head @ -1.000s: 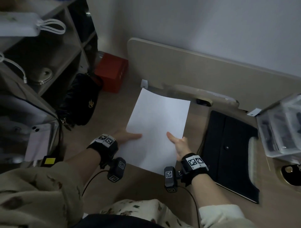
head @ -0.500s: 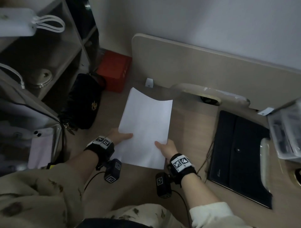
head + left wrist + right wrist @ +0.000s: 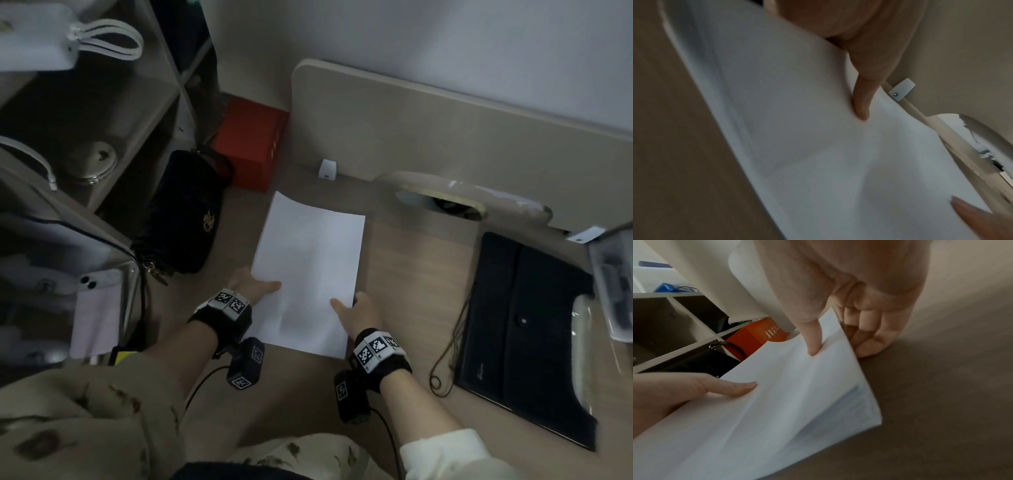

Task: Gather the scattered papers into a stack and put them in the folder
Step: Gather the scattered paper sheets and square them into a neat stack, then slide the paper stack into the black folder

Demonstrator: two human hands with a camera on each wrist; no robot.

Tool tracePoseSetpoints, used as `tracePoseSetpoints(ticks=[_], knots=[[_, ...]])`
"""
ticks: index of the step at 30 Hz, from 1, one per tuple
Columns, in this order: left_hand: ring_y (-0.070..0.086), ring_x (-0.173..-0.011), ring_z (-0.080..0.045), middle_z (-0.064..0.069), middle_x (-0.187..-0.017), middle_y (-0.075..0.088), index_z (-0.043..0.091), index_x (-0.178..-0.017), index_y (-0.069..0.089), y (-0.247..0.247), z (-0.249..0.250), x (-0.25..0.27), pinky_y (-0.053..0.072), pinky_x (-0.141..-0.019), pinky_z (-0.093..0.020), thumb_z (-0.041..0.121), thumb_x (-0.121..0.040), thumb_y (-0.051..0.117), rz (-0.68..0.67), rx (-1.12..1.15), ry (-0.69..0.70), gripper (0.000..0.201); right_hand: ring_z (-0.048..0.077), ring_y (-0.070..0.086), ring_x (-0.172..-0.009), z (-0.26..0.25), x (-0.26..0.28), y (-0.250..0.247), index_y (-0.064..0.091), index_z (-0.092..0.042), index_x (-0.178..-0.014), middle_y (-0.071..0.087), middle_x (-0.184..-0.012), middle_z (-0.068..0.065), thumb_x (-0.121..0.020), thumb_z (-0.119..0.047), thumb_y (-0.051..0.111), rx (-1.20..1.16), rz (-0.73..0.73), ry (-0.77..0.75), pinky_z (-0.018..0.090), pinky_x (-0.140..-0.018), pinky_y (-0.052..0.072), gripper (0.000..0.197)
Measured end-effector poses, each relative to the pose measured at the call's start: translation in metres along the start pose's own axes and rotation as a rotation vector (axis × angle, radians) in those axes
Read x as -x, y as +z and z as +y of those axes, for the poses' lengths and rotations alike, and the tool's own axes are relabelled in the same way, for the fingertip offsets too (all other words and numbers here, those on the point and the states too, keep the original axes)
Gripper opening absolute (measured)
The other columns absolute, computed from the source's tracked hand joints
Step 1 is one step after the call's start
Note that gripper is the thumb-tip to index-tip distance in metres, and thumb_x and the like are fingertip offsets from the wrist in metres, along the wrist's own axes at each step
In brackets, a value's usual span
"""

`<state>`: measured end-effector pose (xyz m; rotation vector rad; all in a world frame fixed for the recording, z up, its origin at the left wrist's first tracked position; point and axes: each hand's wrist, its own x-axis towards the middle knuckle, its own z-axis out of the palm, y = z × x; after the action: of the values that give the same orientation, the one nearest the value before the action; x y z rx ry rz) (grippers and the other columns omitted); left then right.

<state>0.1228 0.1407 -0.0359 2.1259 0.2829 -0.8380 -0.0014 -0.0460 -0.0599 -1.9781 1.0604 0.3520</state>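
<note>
A stack of white papers [image 3: 308,267] is held over the wooden desk [image 3: 411,274], one hand on each long edge. My left hand [image 3: 255,286] pinches the left edge, thumb on top [image 3: 861,104], fingers hidden underneath. My right hand [image 3: 356,310] pinches the right edge, thumb on top [image 3: 813,344] and fingers curled below [image 3: 869,344]. The sheets [image 3: 777,410] fan slightly at the near right corner. The black folder [image 3: 527,329] lies shut on the desk to the right, apart from both hands.
A black bag [image 3: 185,219] and a red box [image 3: 251,144] stand at the left by a shelf unit [image 3: 102,113]. A beige back panel [image 3: 445,137] borders the far side. A clear plastic box [image 3: 613,274] sits at the right edge, and a thin cord [image 3: 452,339] loops beside the folder.
The paper stack has moved left, away from the folder, with both hands still gripping its edges. The view has shifted right and slightly down.
</note>
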Motion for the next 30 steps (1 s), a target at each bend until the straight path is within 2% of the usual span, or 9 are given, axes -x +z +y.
tracePoseSetpoints(ticks=[3,6,8,11,14,21,23,26,30], knots=[[0.06,-0.108,-0.029,-0.011,-0.12,0.063,0.006,-0.125,0.057,-0.002,0.002,-0.002,0.047,-0.089,-0.031,0.02,-0.075,0.079,0.016,-0.01,-0.003,0.058,0.027,0.062,-0.098,-0.005,0.004,-0.004,0.058,-0.013,-0.098,0.067,-0.102,0.004,-0.086,-0.043,0.059,0.11,0.009,-0.026,0.033,-0.085,0.049,0.033],[0.058,-0.114,-0.031,-0.01,-0.128,0.058,0.01,-0.136,0.042,-0.009,0.0,-0.007,0.048,-0.097,-0.04,0.035,-0.067,0.082,0.057,-0.131,-0.01,0.084,0.027,0.06,-0.1,-0.011,0.005,-0.003,0.056,-0.013,-0.1,0.065,-0.104,0.004,-0.086,-0.044,0.059,0.171,0.003,-0.041,0.034,-0.087,0.048,0.034],[0.052,-0.121,-0.034,-0.012,-0.134,0.051,0.011,-0.141,0.032,-0.012,0.001,-0.006,0.045,-0.1,-0.045,0.04,-0.066,0.081,0.074,-0.228,-0.024,0.094,0.027,0.059,-0.102,-0.015,0.005,-0.001,0.056,-0.014,-0.104,0.064,-0.108,0.004,-0.086,-0.045,0.058,0.187,-0.001,-0.046,0.037,-0.089,0.048,0.036],[0.038,-0.13,-0.034,-0.012,-0.142,0.037,0.014,-0.141,0.03,-0.011,0.001,-0.006,0.037,-0.106,-0.048,0.041,-0.067,0.081,0.137,-0.362,0.011,0.094,0.027,0.058,-0.105,-0.017,0.004,0.0,0.055,-0.015,-0.107,0.062,-0.112,0.004,-0.085,-0.048,0.058,0.224,-0.012,-0.056,0.04,-0.092,0.048,0.04],[0.034,-0.132,-0.034,-0.012,-0.144,0.031,0.016,-0.142,0.028,-0.01,0.001,-0.007,0.035,-0.107,-0.049,0.039,-0.068,0.08,0.139,-0.382,0.012,0.094,0.028,0.057,-0.109,-0.018,0.004,0.0,0.052,-0.014,-0.114,0.06,-0.118,0.006,-0.085,-0.049,0.057,0.278,-0.007,-0.05,0.041,-0.093,0.047,0.046],[0.028,-0.137,-0.035,-0.015,-0.148,0.028,0.01,-0.146,0.024,-0.007,0.002,-0.008,0.031,-0.11,-0.049,0.043,-0.071,0.077,0.136,-0.442,-0.018,0.097,0.029,0.053,-0.115,-0.02,0.007,-0.004,0.048,-0.009,-0.121,0.055,-0.124,0.009,-0.09,-0.044,0.055,0.33,-0.038,-0.068,0.038,-0.095,0.045,0.047],[0.026,-0.138,-0.035,-0.015,-0.149,0.026,0.008,-0.146,0.022,-0.005,0.004,-0.007,0.031,-0.111,-0.049,0.043,-0.073,0.077,0.132,-0.449,-0.021,0.098,0.029,0.055,-0.111,-0.017,0.007,-0.008,0.049,-0.009,-0.118,0.056,-0.121,0.009,-0.091,-0.044,0.054,0.33,-0.067,-0.064,0.037,-0.092,0.046,0.045],[0.025,-0.138,-0.036,-0.016,-0.149,0.024,0.008,-0.146,0.022,-0.004,0.006,-0.004,0.029,-0.111,-0.05,0.042,-0.072,0.077,0.146,-0.461,-0.024,0.098,0.024,0.058,-0.105,-0.012,0.007,-0.018,0.054,-0.012,-0.115,0.061,-0.117,0.006,-0.09,-0.043,0.056,0.296,-0.082,-0.055,0.029,-0.084,0.044,0.04],[0.026,-0.136,-0.038,-0.016,-0.147,0.024,0.015,-0.145,0.024,-0.001,0.008,0.006,0.027,-0.111,-0.052,0.035,-0.068,0.08,0.253,-0.415,0.04,0.097,0.027,0.056,-0.113,-0.004,0.013,-0.031,0.056,-0.007,-0.118,0.061,-0.121,0.009,-0.091,-0.033,0.058,0.237,-0.085,-0.01,0.031,-0.091,0.043,0.037]])
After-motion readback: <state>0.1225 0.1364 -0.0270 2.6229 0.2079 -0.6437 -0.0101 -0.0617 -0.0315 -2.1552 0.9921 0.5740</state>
